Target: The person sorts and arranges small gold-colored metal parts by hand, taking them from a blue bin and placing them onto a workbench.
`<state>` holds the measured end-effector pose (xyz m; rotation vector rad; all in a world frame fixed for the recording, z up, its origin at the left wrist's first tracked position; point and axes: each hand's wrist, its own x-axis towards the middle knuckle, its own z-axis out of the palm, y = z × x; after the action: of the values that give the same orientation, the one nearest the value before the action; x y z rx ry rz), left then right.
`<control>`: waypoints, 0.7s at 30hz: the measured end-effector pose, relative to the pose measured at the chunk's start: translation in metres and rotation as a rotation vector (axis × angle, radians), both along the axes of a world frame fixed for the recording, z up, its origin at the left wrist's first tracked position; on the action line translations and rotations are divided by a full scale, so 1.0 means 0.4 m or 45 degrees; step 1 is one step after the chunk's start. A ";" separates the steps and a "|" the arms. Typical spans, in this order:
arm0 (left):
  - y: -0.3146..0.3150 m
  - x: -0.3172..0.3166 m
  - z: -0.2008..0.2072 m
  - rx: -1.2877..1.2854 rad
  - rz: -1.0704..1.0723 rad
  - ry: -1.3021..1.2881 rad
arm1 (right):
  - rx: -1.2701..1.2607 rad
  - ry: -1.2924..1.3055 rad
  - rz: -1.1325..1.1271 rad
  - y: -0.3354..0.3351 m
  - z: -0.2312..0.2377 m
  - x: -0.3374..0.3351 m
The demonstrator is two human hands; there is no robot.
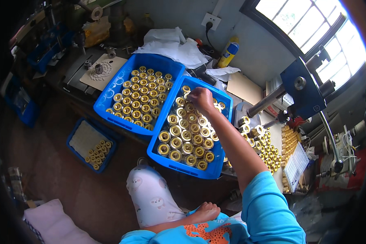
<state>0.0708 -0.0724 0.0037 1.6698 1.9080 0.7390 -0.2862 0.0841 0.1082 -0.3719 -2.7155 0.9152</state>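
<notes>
My right hand [201,100] reaches over the far end of a blue bin [182,170]. Its fingers are pinched together and point down among metal cylinders [186,135] with brass-coloured ring tops, standing upright in close rows. Whatever is between the fingertips is hidden by the hand. Low down near my lap is my left hand [208,211], its fingers curled closed; the inside of the palm does not show. Beside the first bin, on its left, a second blue bin [125,126] holds many similar upright cylinders.
A drill-press-like machine [303,87] with a long lever stands at right, with more brass-topped cylinders [268,150] on the bench below. A smaller blue tray [75,152] sits lower left. White sheets [171,46] and a yellow-and-blue bottle [228,53] lie behind the bins.
</notes>
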 end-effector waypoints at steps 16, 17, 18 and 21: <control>-0.001 -0.004 0.004 -0.057 -0.030 0.014 | 0.122 0.230 0.175 -0.061 -0.011 0.035; -0.003 -0.005 0.008 -0.038 -0.023 -0.014 | 0.109 0.237 0.174 -0.059 -0.005 0.047; -0.004 -0.003 0.011 -0.020 -0.019 -0.042 | 0.096 0.245 0.170 -0.055 0.001 0.061; 0.012 0.022 -0.025 0.045 0.033 -0.016 | 0.090 0.359 0.204 -0.023 0.044 0.125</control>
<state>0.0795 -0.0677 -0.0063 1.6605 1.9221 0.7962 -0.2363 0.0748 0.1260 -0.0078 -2.5339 0.8370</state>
